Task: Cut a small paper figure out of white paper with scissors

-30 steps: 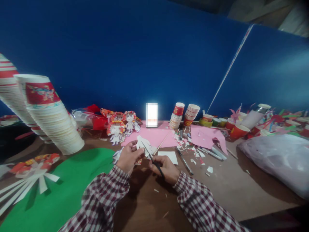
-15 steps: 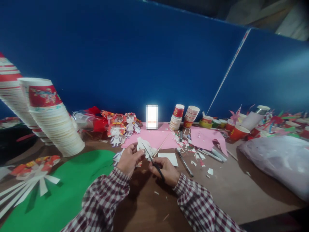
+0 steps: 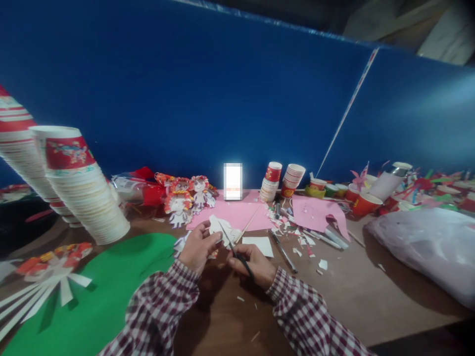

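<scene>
Blue wall fills the upper frame. Near the centre, my left hand pinches the white paper, seemingly to steady it, while my right hand grips the scissors, slanted, I'd judge, to bring the blades onto it.

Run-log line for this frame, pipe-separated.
left hand: holds white paper cutout | right hand: holds scissors | scissors: overlap cutout in view | nearby: white card, pen
</scene>
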A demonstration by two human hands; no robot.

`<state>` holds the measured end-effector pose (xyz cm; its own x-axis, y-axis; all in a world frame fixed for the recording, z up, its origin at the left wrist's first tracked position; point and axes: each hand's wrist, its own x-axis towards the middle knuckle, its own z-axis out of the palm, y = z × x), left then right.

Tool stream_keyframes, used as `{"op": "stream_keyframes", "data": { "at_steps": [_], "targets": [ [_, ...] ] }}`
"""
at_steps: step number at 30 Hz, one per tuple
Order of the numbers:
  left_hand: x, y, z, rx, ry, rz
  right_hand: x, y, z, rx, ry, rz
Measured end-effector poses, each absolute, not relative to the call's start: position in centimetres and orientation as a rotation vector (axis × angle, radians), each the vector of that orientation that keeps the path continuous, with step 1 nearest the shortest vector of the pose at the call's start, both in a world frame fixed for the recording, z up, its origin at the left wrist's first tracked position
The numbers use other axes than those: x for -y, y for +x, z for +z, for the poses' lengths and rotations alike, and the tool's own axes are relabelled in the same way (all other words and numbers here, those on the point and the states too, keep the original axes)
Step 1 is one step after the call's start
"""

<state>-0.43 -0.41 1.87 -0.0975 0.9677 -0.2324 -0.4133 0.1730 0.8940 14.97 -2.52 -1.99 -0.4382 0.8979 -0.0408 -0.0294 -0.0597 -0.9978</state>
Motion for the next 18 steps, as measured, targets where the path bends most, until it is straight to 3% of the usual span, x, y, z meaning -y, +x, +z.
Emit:
{"op": "stream_keyframes", "data": {
  "at_steps": [18],
  "targets": [
    [0.34,-0.69,1.47,-1.063,0.773,1.277,2.28,15.24,-2.10,1.520,-0.925,1.602]
  ]
}}
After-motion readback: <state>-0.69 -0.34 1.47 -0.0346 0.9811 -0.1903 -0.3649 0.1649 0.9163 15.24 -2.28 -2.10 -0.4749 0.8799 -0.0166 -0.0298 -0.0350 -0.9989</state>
